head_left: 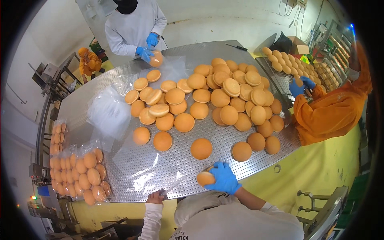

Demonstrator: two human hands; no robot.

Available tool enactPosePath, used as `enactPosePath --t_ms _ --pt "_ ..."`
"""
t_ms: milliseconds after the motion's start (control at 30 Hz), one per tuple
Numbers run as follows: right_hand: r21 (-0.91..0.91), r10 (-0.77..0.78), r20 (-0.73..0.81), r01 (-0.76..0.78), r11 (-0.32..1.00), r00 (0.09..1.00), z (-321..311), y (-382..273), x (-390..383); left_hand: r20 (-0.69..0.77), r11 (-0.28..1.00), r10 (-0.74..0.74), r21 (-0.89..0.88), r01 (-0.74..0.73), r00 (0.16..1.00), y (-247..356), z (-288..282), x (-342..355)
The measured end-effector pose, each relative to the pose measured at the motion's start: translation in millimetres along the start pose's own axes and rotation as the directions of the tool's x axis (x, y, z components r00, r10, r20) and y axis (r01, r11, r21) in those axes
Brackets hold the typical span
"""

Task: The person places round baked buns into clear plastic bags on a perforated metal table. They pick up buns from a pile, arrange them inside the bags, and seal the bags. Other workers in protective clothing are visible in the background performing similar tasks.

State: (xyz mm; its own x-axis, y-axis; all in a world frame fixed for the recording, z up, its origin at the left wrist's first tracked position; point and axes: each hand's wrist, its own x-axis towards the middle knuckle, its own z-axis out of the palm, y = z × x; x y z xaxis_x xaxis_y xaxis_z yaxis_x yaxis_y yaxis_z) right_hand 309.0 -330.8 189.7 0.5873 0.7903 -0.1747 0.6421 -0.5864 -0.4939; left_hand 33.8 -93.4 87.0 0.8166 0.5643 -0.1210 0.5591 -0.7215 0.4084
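My right hand (225, 178), in a blue glove, is closed around a round golden bun (205, 179) at the table's near edge. Another bit of bun shows behind it, partly hidden by the fingers. My left hand (155, 197), without a glove, is closed at the same edge on the dark handle of what looks like a knife (173, 185), its thin blade pointing up and right over the metal. Straight beyond my right hand lies a single bun (201, 149). A large heap of buns (220, 98) covers the middle and right of the perforated metal table (132, 164).
Bagged buns (82, 176) stand at the left near edge, with clear plastic bags (109, 112) beyond them. Across the table a person (136, 28) in blue gloves handles a bun. At right, a person in orange (328, 114) works at bun trays. Another knife (237, 47) lies on the far edge.
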Motion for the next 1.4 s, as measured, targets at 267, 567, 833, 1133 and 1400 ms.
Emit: enactPosePath --t_ms 267,567,833,1133,1400 --pt "0.702 0.042 0.506 -0.44 0.56 0.862 25 45 8 -0.062 0.996 0.086 -0.029 -0.088 0.994 12 33 16" --pt "0.616 -0.418 0.491 -0.644 -0.453 0.764 145 -44 85 0.204 0.989 -0.142 -0.008 0.147 0.969 41 62 65" --pt "0.739 -0.112 0.673 -0.672 0.048 0.731 135 -93 116 0.026 0.829 -0.346 -0.459 0.319 0.938 -39 12 107" --pt "0.95 0.233 0.255 -0.199 -0.239 0.938 139 -157 139 -0.375 0.789 0.239 -0.463 -0.404 0.896 9 -63 119" --pt "0.938 -0.153 0.346 -0.342 0.052 0.926 122 -257 185 -0.332 0.603 0.595 -0.418 -0.68 0.732 43 -79 86"
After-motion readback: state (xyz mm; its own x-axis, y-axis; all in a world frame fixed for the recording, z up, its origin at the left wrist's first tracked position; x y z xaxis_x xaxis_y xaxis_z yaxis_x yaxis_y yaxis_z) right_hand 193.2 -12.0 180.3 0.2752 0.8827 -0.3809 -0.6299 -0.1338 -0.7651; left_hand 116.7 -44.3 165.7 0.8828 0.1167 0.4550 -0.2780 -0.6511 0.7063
